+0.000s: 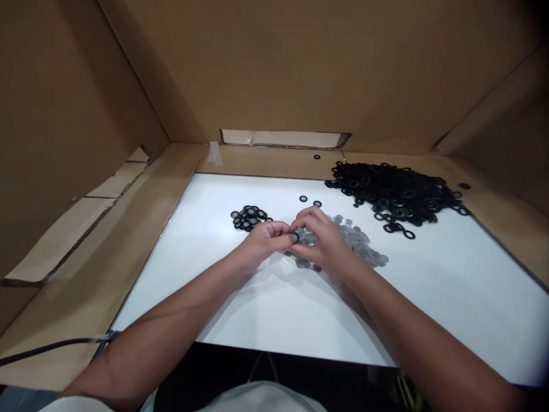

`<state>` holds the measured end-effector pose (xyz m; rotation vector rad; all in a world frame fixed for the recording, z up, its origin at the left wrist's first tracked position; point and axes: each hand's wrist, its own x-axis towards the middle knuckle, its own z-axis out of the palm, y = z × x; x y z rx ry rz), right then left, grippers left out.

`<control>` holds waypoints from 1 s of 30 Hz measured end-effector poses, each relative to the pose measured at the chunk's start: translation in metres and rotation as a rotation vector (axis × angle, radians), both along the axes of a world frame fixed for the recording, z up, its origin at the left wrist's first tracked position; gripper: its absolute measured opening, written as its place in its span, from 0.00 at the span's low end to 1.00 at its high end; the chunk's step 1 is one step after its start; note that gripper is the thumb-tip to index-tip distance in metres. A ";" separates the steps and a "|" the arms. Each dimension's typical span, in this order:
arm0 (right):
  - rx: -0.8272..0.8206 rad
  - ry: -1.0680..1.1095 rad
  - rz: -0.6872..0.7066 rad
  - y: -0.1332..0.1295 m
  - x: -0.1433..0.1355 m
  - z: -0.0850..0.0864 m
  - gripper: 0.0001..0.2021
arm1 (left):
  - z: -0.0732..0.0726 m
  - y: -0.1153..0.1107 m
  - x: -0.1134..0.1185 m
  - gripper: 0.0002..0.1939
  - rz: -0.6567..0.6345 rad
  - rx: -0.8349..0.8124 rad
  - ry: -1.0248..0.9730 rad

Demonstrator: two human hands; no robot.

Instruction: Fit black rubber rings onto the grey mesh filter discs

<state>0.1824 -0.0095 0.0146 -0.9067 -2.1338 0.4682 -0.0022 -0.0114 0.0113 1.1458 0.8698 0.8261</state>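
A small black rubber washer (pixel 295 236) is held between my two hands above the white board. My left hand (pixel 272 237) pinches it from the left with thumb and fingers. From the other side, my right hand (pixel 319 234) has its fingertips closed in on the same washer. Under and around my right hand lies a spread of thin grey discs (pixel 360 243). Just beyond my left hand is a small heap of black washers with grey centres (pixel 251 217). Two more such washers (pixel 303 198) lie apart, past my right hand.
A large pile of black washers (pixel 394 191) covers the back right corner of the white board (pixel 274 315). Loose rings (pixel 317 157) lie on the cardboard ledge. Cardboard walls (pixel 274 68) enclose the back and sides. A black cable (pixel 51 346) enters at the left.
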 end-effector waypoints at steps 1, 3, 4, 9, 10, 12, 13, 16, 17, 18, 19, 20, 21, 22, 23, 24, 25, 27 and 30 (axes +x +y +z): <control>0.001 -0.007 -0.031 0.000 -0.002 -0.001 0.15 | 0.000 0.000 0.000 0.08 0.004 0.000 0.001; -0.002 -0.015 -0.090 0.001 -0.006 -0.001 0.17 | 0.000 0.000 0.000 0.09 0.010 -0.002 0.001; -0.009 -0.014 -0.109 0.001 -0.007 -0.001 0.18 | 0.000 0.000 -0.001 0.09 0.012 -0.002 0.001; -0.051 -0.006 -0.161 0.003 0.005 0.003 0.22 | -0.001 0.005 -0.003 0.09 0.025 0.010 0.011; -0.053 -0.001 -0.181 0.003 0.009 0.004 0.22 | -0.001 0.006 -0.003 0.09 0.039 0.014 0.021; -0.046 0.014 -0.193 0.005 0.017 0.007 0.22 | -0.001 0.008 -0.004 0.09 0.069 0.013 0.044; -0.041 0.016 -0.169 0.005 0.019 0.008 0.22 | -0.001 0.008 -0.004 0.09 0.077 0.006 0.050; -0.017 -0.007 -0.005 0.004 0.019 0.009 0.18 | -0.001 0.009 -0.005 0.09 0.058 -0.009 0.026; -0.010 -0.016 0.041 0.003 0.017 0.009 0.16 | -0.001 0.008 -0.005 0.09 0.049 -0.007 0.011; -0.002 -0.019 0.068 0.002 0.015 0.009 0.14 | -0.001 0.008 -0.005 0.09 0.044 -0.003 -0.001; 0.003 -0.019 0.074 0.001 0.012 0.008 0.12 | -0.001 0.008 -0.005 0.09 0.040 0.001 -0.008; 0.005 -0.015 0.064 0.001 0.010 0.008 0.11 | -0.002 0.008 -0.005 0.08 0.035 0.003 -0.010; 0.003 -0.010 0.044 0.001 0.008 0.007 0.10 | -0.002 0.007 -0.005 0.09 0.031 0.004 -0.010; 0.003 -0.003 0.020 0.000 0.006 0.006 0.10 | -0.003 0.007 -0.005 0.09 0.027 0.002 -0.009; 0.001 0.004 -0.002 0.000 0.005 0.005 0.10 | -0.004 0.007 -0.004 0.09 0.026 -0.002 -0.008; -0.001 0.010 -0.022 0.000 0.004 0.004 0.11 | -0.004 0.007 -0.004 0.09 0.023 -0.008 -0.008; -0.007 0.014 -0.034 0.000 0.003 0.004 0.12 | -0.004 0.006 -0.004 0.09 0.026 -0.013 -0.009; -0.021 0.018 -0.024 0.000 0.003 0.003 0.15 | -0.004 0.006 -0.003 0.09 0.030 -0.020 -0.010; -0.028 0.021 0.007 0.000 0.002 0.002 0.13 | -0.003 0.005 -0.004 0.08 0.023 -0.021 -0.008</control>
